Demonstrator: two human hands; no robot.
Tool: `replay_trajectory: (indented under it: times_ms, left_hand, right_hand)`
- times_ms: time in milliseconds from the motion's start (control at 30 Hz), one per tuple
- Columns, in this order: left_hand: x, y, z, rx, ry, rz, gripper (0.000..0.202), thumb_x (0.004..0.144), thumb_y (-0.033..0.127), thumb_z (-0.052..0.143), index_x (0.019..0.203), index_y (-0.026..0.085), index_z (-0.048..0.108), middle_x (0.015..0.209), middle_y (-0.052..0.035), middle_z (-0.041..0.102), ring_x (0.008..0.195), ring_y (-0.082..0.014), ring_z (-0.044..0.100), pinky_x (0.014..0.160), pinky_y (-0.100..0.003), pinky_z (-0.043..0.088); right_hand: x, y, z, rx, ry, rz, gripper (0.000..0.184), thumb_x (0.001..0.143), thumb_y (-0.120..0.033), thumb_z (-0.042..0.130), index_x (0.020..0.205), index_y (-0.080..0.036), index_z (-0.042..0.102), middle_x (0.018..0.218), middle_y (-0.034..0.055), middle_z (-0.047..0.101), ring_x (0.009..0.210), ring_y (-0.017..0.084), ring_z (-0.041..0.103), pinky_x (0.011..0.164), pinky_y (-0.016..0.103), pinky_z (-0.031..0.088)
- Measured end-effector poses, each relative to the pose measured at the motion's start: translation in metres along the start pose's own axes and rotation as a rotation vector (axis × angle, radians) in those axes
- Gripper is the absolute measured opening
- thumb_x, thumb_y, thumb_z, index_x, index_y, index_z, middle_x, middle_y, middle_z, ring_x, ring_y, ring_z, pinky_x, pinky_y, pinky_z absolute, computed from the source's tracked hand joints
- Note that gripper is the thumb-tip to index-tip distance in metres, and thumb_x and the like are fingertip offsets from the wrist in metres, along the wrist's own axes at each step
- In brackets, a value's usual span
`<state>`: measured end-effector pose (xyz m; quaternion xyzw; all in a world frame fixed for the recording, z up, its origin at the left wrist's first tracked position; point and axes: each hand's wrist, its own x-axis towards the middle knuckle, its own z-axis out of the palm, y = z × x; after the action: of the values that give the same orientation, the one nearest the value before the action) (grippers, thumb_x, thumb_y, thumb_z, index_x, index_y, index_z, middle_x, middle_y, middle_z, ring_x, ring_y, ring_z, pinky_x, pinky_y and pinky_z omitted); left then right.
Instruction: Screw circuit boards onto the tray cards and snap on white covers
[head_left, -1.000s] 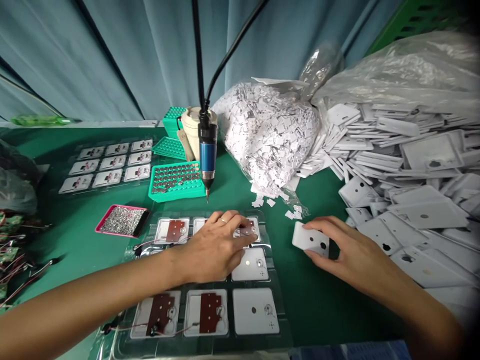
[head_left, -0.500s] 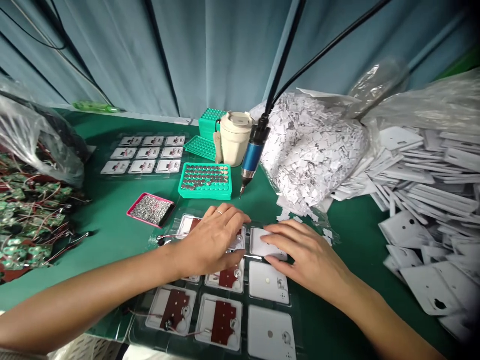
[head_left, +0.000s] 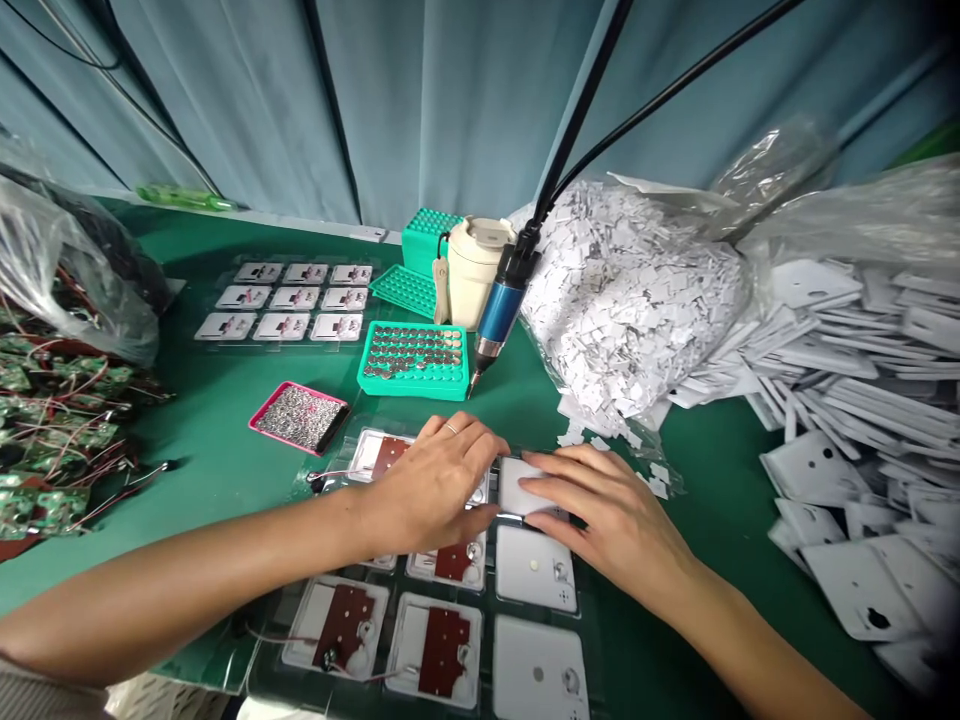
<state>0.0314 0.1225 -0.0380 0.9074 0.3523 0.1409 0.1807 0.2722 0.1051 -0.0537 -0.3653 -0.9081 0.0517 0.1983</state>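
Note:
A clear plastic tray [head_left: 487, 690] holds rows of white square cases. In its far right pocket lies a white case [head_left: 517, 492], with the fingers of my right hand [head_left: 611, 500] stretched across its top. My left hand [head_left: 442, 480] lies over the far middle case, thumb and fingers apart, fingertips near the gap between the two cases; it hides most of that case. Nearer me are cases with brown boards [head_left: 450, 650] and thin wires, and closed-looking white cases [head_left: 536, 570] in the right column.
An electric screwdriver [head_left: 501, 312] hangs beyond my hands, beside a teal tray of coin-like discs [head_left: 414, 385] and a cream cup [head_left: 472, 275]. A pink-rimmed tray of screws [head_left: 296, 418] sits left. White plastic pieces [head_left: 862, 400] pile up right; wired circuit boards [head_left: 67, 400] left.
My hands keep nearly the same pose over the far cases. The view has shifted slightly, and the hanging screwdriver's tip has swung a little left, towards the teal tray.

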Motion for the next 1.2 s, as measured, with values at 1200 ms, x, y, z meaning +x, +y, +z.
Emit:
replay_trajectory:
  times_ms: [1200]
  left_hand:
    - [0.027, -0.004, 0.013, 0.375, 0.210, 0.455, 0.029, 0.101, 0.018, 0.042, 0.080, 0.012, 0.062, 0.065, -0.0037, 0.062, 0.068, -0.0176, 0.061, 0.066, -0.031, 0.046]
  right_hand:
    - [0.002, 0.008, -0.018, 0.106, -0.011, 0.080, 0.019, 0.096, -0.025, 0.051, 0.108, -0.021, 0.066, 0.094, 0.0059, 0.069, 0.092, 0.019, 0.065, 0.075, 0.033, 0.055]
